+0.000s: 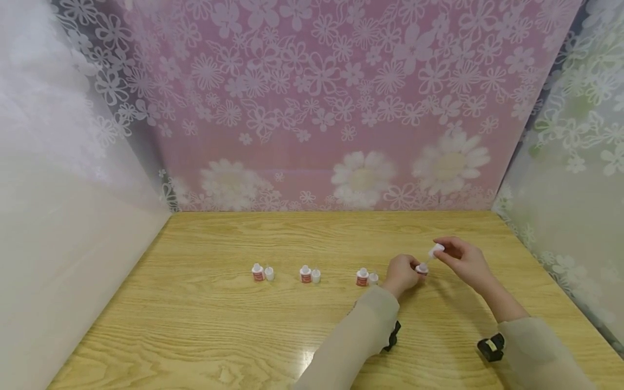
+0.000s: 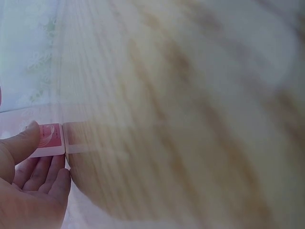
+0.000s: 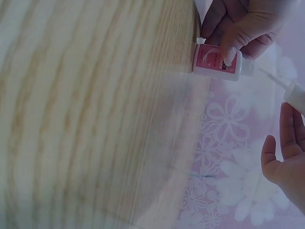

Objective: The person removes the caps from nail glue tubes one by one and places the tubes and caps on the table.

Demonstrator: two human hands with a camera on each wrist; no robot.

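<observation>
My left hand [image 1: 402,272] grips a small white bottle [image 3: 217,62] with a red label, its thumb over the label in the right wrist view. The bottle stands on the table at the right, its narrow neck uncapped. Beside it, my right hand [image 1: 463,262] pinches a white cap [image 1: 436,250] between thumb and fingers. From that cap a thin applicator stem [image 3: 272,76] points at the bottle's neck, its tip just outside the opening. The left wrist view shows the left hand's fingers [image 2: 40,174] around the bottle's side.
To the left, three like bottles stand in a row: a far one [image 1: 258,273], a middle one [image 1: 305,275] and a nearer one [image 1: 362,278]. Each has a white cap, such as this one [image 1: 270,274], at its right. Flower-printed sheets [image 1: 312,108] border the wooden table [image 1: 219,325].
</observation>
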